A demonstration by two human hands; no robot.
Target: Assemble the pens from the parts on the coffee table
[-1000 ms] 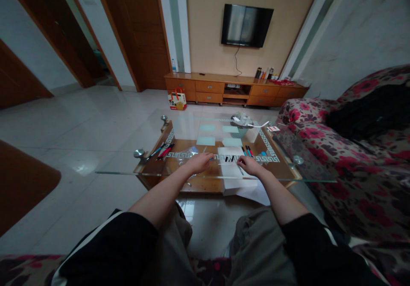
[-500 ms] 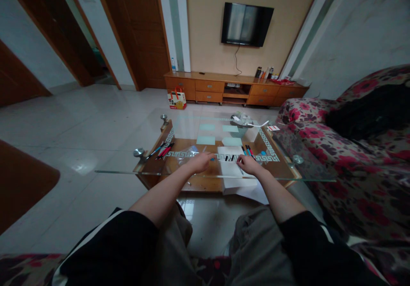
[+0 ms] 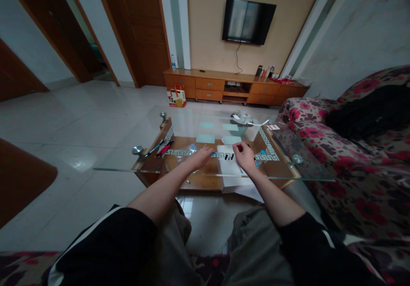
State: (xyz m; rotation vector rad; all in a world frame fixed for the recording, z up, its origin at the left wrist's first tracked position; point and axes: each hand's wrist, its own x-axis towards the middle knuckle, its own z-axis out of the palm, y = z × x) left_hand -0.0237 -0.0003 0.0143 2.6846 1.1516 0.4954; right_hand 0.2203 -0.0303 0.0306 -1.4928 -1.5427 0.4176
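Now the right hand (image 3: 244,155) is lifted farther up the white paper (image 3: 231,172), toward the markers at frame centre.
The left hand (image 3: 199,158) is kept beside a blue pen (image 3: 212,154); whether either hand grips anything cannot be told.

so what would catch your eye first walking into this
The two bare hands, left hand and right hand, over the white paper on the glass table. Left of them lies a bunch of pens; a dark tv hangs on the far wall above.
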